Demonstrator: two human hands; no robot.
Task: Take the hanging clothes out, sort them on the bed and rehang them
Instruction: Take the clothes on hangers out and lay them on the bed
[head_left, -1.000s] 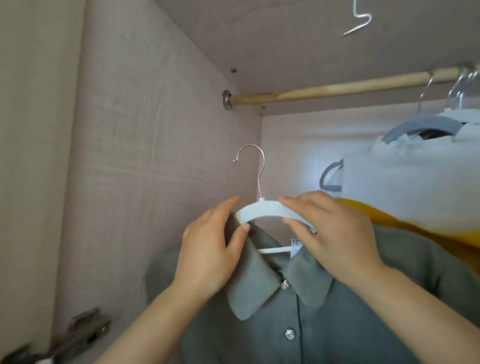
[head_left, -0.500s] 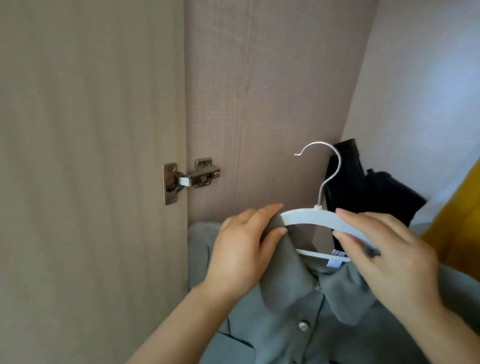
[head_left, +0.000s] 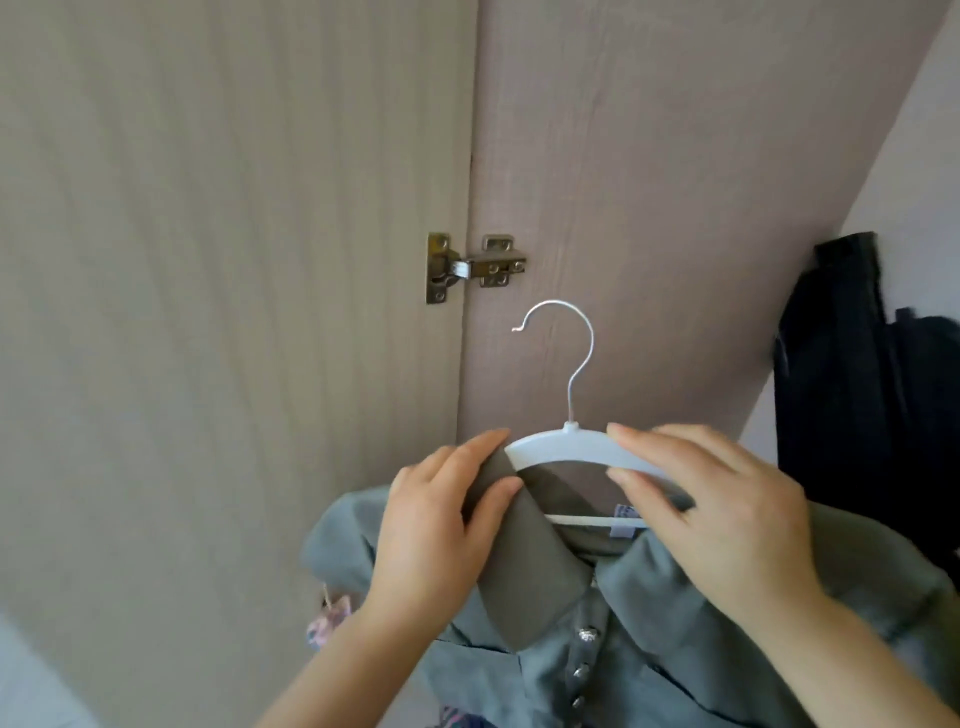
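Note:
A grey-green collared garment (head_left: 654, 634) with small shiny buttons hangs on a white hanger (head_left: 566, 451) with a metal hook. My left hand (head_left: 441, 525) grips the left shoulder of the hanger through the collar, thumb on the front. My right hand (head_left: 722, 514) holds the hanger's right arm, fingers over the top and thumb under it. The hook is free in the air, in front of the wardrobe's side panel. No rail is in view.
The open wardrobe door (head_left: 208, 312) fills the left, joined by a metal hinge (head_left: 470, 267) to the side panel (head_left: 649, 182). A dark garment (head_left: 862, 395) hangs at the right. A bit of floral fabric (head_left: 330, 621) shows low on the left.
The hanger with the grey garment has come down and away from the rail, out toward the door side. The rail and the other hung clothes have left the view. Both hands keep their hold.

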